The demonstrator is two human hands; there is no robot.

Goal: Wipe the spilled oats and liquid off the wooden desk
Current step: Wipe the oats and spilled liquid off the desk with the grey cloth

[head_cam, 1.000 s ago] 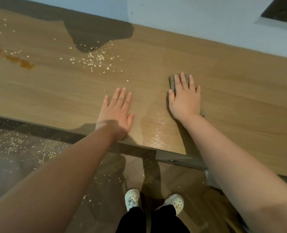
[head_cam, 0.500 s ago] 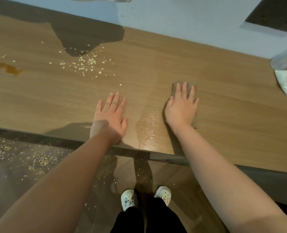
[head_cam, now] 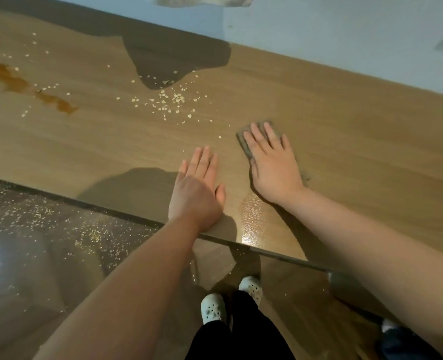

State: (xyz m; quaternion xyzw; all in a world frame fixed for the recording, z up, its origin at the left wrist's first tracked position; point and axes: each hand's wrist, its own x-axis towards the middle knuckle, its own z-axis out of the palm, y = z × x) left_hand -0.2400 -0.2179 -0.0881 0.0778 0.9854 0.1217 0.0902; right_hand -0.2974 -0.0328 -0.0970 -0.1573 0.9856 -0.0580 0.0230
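My right hand (head_cam: 273,165) lies flat with straight fingers on a grey-brown cloth (head_cam: 243,144), pressing it onto the wooden desk (head_cam: 358,131). Only the cloth's far and left edges show past my fingers. My left hand (head_cam: 197,188) rests flat on the bare desk beside it, near the front edge. Scattered oats (head_cam: 173,102) lie on the desk farther back and to the left. A brown liquid streak (head_cam: 25,85) sits at the far left. A wet shiny patch (head_cam: 251,216) glistens between my wrists.
The desk's front edge (head_cam: 111,211) runs diagonally below my hands. More oats (head_cam: 93,235) are strewn over the floor under it. A wall (head_cam: 319,35) bounds the desk at the back. My feet in white clogs (head_cam: 212,306) stand below.
The view swung left, bringing the brown streak fully back in. Both hands stay flat; my right hand with the cloth has slid slightly left, closer to the oats.
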